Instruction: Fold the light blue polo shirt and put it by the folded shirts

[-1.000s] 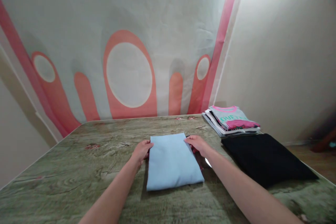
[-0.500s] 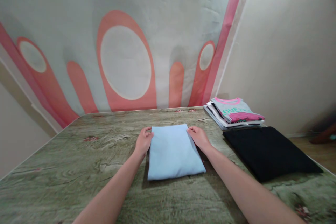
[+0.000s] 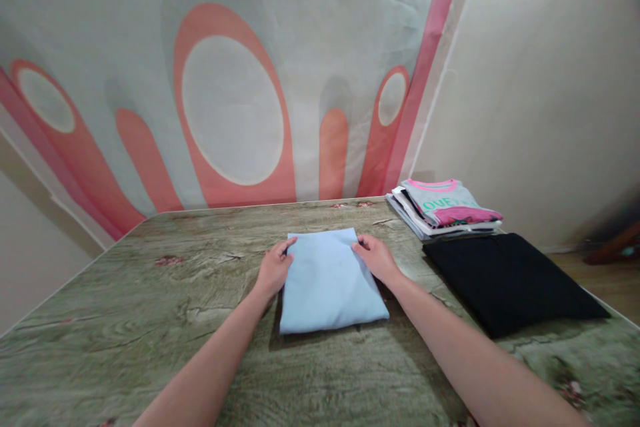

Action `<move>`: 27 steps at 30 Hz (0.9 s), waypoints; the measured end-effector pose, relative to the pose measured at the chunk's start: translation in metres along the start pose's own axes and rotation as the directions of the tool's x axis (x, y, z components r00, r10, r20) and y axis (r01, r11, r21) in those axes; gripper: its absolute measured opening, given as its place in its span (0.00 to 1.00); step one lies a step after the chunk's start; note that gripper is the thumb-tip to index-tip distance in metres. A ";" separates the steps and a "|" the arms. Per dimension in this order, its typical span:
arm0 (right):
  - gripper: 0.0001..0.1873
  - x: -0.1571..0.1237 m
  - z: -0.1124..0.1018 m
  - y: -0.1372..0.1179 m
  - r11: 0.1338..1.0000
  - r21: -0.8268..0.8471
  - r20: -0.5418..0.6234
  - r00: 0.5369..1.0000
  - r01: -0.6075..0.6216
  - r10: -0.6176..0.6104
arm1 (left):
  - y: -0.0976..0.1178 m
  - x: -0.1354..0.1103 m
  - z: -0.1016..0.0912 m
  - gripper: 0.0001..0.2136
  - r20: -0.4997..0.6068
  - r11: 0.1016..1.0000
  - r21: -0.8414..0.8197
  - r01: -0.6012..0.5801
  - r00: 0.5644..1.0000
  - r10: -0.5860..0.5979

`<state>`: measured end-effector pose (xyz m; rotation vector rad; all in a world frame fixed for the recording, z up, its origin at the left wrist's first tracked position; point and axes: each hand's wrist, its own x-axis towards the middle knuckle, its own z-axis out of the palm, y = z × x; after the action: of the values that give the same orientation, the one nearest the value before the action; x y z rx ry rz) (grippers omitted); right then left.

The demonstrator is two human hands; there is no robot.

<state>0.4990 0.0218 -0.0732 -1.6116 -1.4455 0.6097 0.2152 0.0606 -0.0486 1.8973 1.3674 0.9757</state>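
Note:
A light blue folded garment (image 3: 330,287) lies in front of me, roughly square, its near edge wider than its far edge. My left hand (image 3: 275,265) is closed on its left side close to the far corner, thumb on top. On the opposite side my right hand (image 3: 377,257) pinches the edge near the far right corner, its thumb over the cloth and its fingers partly hidden. What kind of garment it is cannot be made out.
The garment rests on a wood-patterned table (image 3: 200,320). To the right lies a folded black garment (image 3: 515,283). Behind that sits a stack of folded clothes (image 3: 445,210), a grey and pink printed shirt on top. A wall with pink shapes (image 3: 235,193) stands behind the table.
The view has shifted slightly. My left index finger now reaches over the garment's far left corner, and my right thumb sits slightly further in on the cloth. Both hands keep their hold.

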 end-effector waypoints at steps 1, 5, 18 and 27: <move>0.15 -0.001 0.001 -0.001 0.999 -0.035 -0.031 0.999 0.006 -0.007 | 0.000 0.000 0.001 0.23 -0.015 1.000 0.025 -0.008 1.000 0.008; 0.13 -0.002 0.007 -0.008 0.966 -0.251 -0.116 0.993 -0.058 0.029 | 0.000 0.004 0.005 0.26 -0.020 0.993 0.115 -0.018 1.000 0.021; 0.21 -0.022 0.002 -0.052 0.746 -0.523 0.107 0.900 0.413 -0.423 | 0.055 -0.026 0.025 0.24 0.149 0.827 0.450 -0.338 0.941 0.303; 0.28 -0.020 0.017 -0.026 0.762 -0.560 0.280 0.940 0.325 -0.194 | 0.024 -0.040 0.050 0.30 0.338 0.721 0.553 -0.417 0.904 0.263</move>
<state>0.4671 0.0059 -0.0636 -1.7965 -2.1345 0.1475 0.2614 0.0129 -0.0650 2.7419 1.3060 0.4351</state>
